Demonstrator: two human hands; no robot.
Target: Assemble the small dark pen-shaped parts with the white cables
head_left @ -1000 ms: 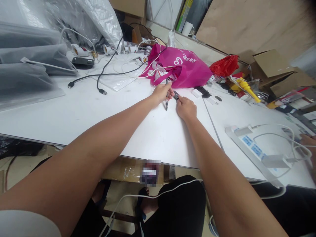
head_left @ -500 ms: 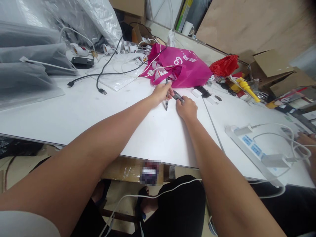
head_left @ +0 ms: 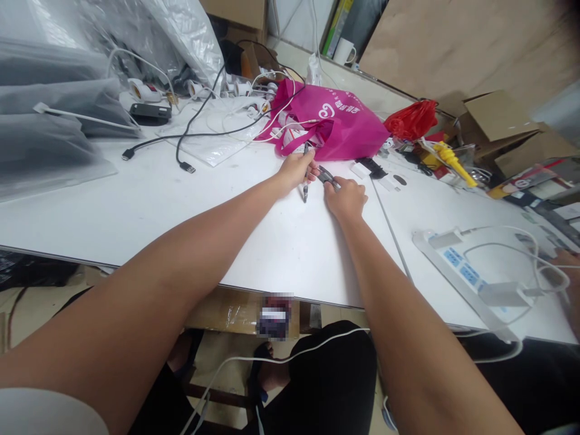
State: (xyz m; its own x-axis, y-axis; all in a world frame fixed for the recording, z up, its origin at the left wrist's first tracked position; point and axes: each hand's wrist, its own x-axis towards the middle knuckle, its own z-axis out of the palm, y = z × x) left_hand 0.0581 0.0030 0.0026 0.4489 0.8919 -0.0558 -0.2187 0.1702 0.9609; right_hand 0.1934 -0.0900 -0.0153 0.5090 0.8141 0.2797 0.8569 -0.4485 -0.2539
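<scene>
My left hand (head_left: 295, 169) is closed around a slim pen (head_left: 305, 193) with a clear and dark barrel. The pen stands roughly upright, its lower end near the white table top (head_left: 290, 241). Just to the right, my right hand (head_left: 347, 199) grips a dark grey, pen-like object (head_left: 327, 177). It slants up and left towards the left fingers; whether it touches them I cannot tell. Behind both hands lies a bright pink bag (head_left: 348, 124) with white print, its mouth facing left and showing white packets.
Black USB cables (head_left: 181, 142) and grey plastic bags (head_left: 54, 121) lie at the left. On the right are a white power strip (head_left: 466, 272) with cords, a red plastic bag (head_left: 412, 119) and a yellow tool (head_left: 453, 162). Part of another person's hand (head_left: 566, 260) shows at the right edge.
Almost nothing differs. My right hand has shifted very slightly, while both hands keep their holds. The other person's hand at the right edge has moved a little.
</scene>
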